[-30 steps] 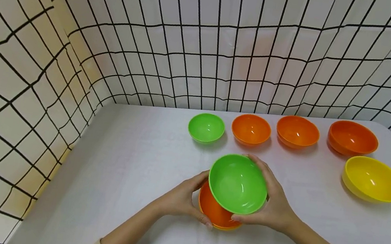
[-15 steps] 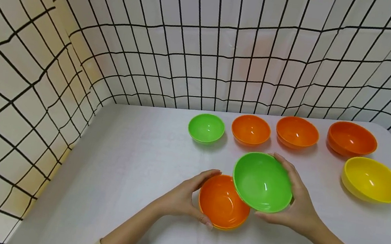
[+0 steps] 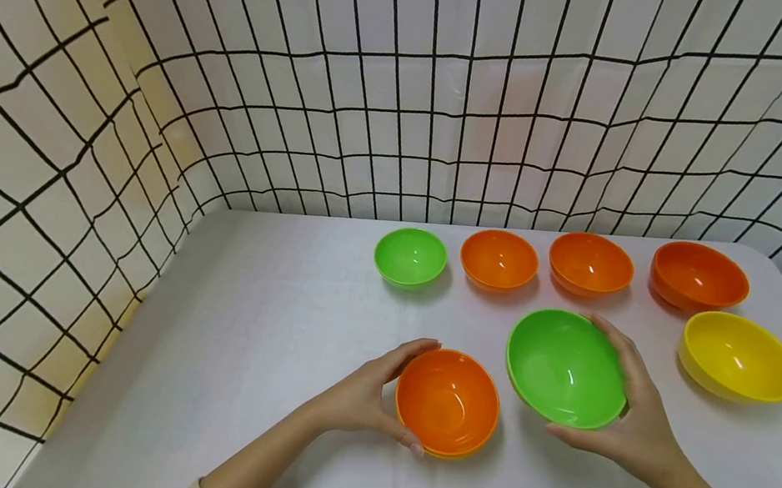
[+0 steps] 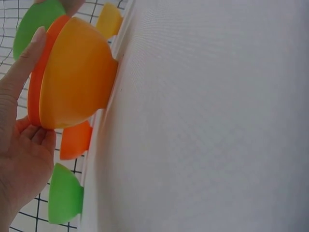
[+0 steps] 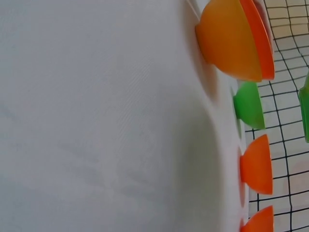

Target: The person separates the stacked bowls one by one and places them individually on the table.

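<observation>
My left hand (image 3: pixel 368 397) grips the side of an orange bowl (image 3: pixel 447 400), thumb at the near rim and fingers at the far rim. In the left wrist view this bowl sits nested in a yellow-orange bowl (image 4: pixel 79 72), whose foot is on the table. To the right, my right hand (image 3: pixel 638 416) holds a larger green bowl (image 3: pixel 565 367) by its right side, raised above the table and slightly tilted. Only a sliver of the green bowl (image 5: pixel 304 108) shows at the edge of the right wrist view.
Along the back of the white table (image 3: pixel 261 300) stand a small green bowl (image 3: pixel 410 257) and three orange bowls, the leftmost orange bowl (image 3: pixel 498 260) beside the green one. A yellow bowl (image 3: pixel 741 358) stands at the right. A black-gridded white wall (image 3: pixel 415 79) rises behind.
My right hand has carried the green bowl rightward, from over the orange bowl to clear of it, uncovering the orange bowl's inside. The left hand has stayed in place.
</observation>
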`<act>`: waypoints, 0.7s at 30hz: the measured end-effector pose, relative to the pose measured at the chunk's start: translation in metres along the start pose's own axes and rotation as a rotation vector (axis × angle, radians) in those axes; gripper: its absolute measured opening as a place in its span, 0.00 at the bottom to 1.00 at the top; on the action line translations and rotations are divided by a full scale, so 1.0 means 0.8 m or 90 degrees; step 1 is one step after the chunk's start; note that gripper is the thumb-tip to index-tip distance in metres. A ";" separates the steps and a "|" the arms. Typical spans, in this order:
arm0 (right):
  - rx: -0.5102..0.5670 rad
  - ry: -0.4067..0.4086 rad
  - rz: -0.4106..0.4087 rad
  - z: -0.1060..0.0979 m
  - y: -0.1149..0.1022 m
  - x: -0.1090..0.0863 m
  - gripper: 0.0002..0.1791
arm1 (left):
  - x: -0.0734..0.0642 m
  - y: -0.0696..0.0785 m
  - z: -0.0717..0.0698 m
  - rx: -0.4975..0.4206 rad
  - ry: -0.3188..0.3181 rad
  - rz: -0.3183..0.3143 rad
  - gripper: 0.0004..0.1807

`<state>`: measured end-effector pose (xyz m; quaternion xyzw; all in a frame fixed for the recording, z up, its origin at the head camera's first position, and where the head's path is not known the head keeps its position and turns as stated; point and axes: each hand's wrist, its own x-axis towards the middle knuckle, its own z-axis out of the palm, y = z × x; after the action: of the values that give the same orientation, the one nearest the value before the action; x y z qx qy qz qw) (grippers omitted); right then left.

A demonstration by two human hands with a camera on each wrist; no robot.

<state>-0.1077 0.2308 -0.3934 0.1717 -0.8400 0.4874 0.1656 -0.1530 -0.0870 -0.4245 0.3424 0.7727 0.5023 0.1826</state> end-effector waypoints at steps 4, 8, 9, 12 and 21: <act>-0.009 0.009 0.013 -0.003 0.008 -0.003 0.70 | 0.000 -0.001 0.000 0.002 -0.001 -0.002 0.61; -0.022 0.020 0.029 -0.006 0.017 -0.004 0.69 | 0.000 -0.003 0.000 0.015 -0.001 0.002 0.61; -0.027 0.023 0.034 -0.007 0.019 -0.004 0.68 | 0.000 -0.004 0.000 0.016 -0.002 0.005 0.61; -0.037 0.031 0.047 -0.010 0.026 -0.005 0.68 | 0.000 -0.005 0.001 0.018 -0.002 0.010 0.61; -0.064 0.044 0.071 -0.018 0.050 -0.006 0.67 | 0.000 -0.005 0.000 0.025 -0.003 0.010 0.61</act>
<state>-0.1197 0.2630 -0.4194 0.0992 -0.8652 0.4590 0.1758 -0.1542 -0.0881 -0.4278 0.3533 0.7793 0.4875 0.1736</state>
